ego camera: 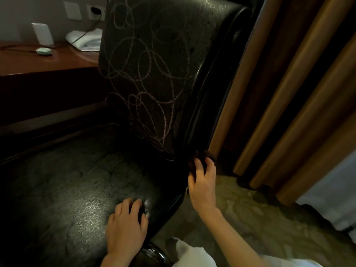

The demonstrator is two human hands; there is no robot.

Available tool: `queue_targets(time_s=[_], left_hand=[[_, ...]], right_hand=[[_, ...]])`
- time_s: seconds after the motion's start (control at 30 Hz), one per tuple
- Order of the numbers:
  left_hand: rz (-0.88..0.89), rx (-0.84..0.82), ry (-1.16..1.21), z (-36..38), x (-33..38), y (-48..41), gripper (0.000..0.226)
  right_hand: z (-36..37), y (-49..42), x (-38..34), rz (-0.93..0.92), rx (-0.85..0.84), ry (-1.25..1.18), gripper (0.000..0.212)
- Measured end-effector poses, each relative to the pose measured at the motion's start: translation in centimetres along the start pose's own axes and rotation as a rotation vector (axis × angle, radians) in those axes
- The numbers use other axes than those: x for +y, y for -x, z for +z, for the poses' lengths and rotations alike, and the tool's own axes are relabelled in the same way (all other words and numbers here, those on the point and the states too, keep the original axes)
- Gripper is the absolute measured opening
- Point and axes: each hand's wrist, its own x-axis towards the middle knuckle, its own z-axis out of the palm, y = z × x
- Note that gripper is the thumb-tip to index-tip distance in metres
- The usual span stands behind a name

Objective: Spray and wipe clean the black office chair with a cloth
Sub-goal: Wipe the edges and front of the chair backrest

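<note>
The black office chair [158,60] fills the middle of the view; its backrest is covered in looping pink scribbles [146,78], and its seat [63,189] shines with a speckled, wet-looking sheen. My right hand [203,182] grips a bunched dark cloth [202,156] against the lower right edge of the backrest, where it meets the seat. My left hand [126,226] rests on the seat near its right edge, with bent fingers pressing on the leather and nothing seen in it. No spray bottle is in view.
A wooden desk [38,62] stands left behind the chair with a folded white towel [86,40], a white box [42,33], a small mint-green object [44,51] and a cable to a wall socket [95,10]. Brown curtains [289,93] hang close on the right above patterned carpet [250,209].
</note>
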Motion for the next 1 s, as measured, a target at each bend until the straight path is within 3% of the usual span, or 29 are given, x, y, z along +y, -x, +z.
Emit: queue_targets(time_s=[0.23,0.47,0.7,0.9,1.0], left_hand=[[-0.032,-0.044,0.03,-0.2,0.4,0.0,0.034],[-0.019,-0.013,0.011,-0.5,0.5,0.1,0.042],[-0.038,-0.022,-0.022,-0.2,0.4,0.1,0.048],[-0.081,-0.141,-0.045,-0.9,0.4,-0.3,0.046],[-0.082,-0.274,-0.05,-1.5,0.4,-0.6,0.035]], right_hand=[[2.1,2.2,2.5,-0.07,-0.099,0.071,0.043],[0.2,1.7,0.9,-0.06,0.107,-0.039,0.042],[-0.8,0.2,1.8,-0.072,-0.003,-0.022,0.038],[-12.8,-10.8,-3.5,-0.16,0.335,-0.298,0.051],[-18.9,-18.5,-6.8,-0.285,0.513,-0.168,0.045]])
